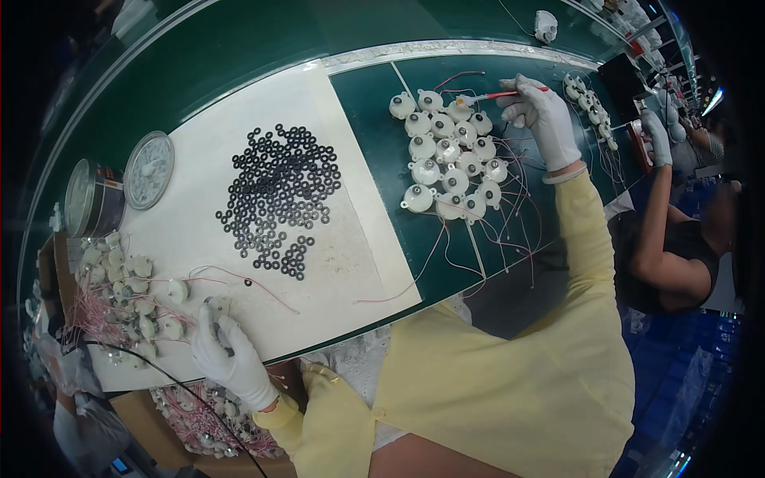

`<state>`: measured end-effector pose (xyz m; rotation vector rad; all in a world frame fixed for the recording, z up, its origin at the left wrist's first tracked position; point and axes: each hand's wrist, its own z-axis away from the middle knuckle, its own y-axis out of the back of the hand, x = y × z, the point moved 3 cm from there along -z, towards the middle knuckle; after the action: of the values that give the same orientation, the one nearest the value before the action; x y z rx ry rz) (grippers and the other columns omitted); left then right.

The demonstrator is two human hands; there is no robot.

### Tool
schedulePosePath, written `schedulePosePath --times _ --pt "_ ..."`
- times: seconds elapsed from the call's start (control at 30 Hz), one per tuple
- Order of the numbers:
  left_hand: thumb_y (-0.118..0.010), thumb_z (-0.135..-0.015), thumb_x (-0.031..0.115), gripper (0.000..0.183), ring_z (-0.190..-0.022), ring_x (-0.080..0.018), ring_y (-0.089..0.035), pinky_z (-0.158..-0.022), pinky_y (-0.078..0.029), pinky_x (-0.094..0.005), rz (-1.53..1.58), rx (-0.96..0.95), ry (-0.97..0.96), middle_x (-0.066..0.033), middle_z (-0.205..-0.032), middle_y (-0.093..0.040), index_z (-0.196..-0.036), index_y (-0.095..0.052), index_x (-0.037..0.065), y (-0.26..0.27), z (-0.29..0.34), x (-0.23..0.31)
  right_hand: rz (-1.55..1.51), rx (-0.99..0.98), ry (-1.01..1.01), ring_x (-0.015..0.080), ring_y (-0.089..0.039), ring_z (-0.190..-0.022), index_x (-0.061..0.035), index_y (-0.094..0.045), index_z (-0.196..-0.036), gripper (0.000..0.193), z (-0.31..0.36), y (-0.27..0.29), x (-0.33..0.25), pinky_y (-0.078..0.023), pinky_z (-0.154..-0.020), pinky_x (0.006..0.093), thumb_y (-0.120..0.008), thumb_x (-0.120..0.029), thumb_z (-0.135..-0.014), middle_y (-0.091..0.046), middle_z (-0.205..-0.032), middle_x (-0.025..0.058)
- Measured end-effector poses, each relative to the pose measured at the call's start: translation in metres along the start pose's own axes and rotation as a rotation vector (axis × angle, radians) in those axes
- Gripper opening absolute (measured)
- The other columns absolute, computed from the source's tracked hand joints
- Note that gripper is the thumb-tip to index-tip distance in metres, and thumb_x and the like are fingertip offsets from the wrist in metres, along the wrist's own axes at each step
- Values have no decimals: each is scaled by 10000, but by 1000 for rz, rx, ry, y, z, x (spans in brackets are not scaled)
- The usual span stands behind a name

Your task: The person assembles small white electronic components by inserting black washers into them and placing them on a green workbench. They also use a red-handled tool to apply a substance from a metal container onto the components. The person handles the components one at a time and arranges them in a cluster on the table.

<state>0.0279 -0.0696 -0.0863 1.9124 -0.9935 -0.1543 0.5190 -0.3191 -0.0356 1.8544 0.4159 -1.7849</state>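
On the desk [358, 95]: rowed white units [454, 182], seemingly set; unit heap [135, 279] and black rings [279, 171], we judge, remaining.
Right hand [550, 121]: closed round brush [492, 96]. Left hand [229, 356]: half-curled, hold unclear.

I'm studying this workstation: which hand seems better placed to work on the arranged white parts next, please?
Probably the right hand: it holds a red-handled tool at the white parts; the left hand is farther away.
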Motion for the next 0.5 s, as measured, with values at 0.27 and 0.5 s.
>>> schedulePosePath --times 0.27,0.5 --pt "-691 -871 -14 344 -945 -319 -628 -822 -500 -422 9 20 -16 -138 -1104 -699 -1214 -665 4 0 0 0 -22 -5 -21 121 -682 -713 14 -679 -1179 377 -1 3 8 -465 -591 201 -530 -304 -1043 -724 -943 111" --pt "-686 -867 -20 347 -918 -318 -623 -791 -493 -425 17 7 -3 -140 -1102 -698 -1213 -663 6 -1 0 -3 -7 31 -20 124 -673 -711 27 -657 -1196 382 3 10 7 -462 -586 200 -521 -296 -1044 -711 -945 119"
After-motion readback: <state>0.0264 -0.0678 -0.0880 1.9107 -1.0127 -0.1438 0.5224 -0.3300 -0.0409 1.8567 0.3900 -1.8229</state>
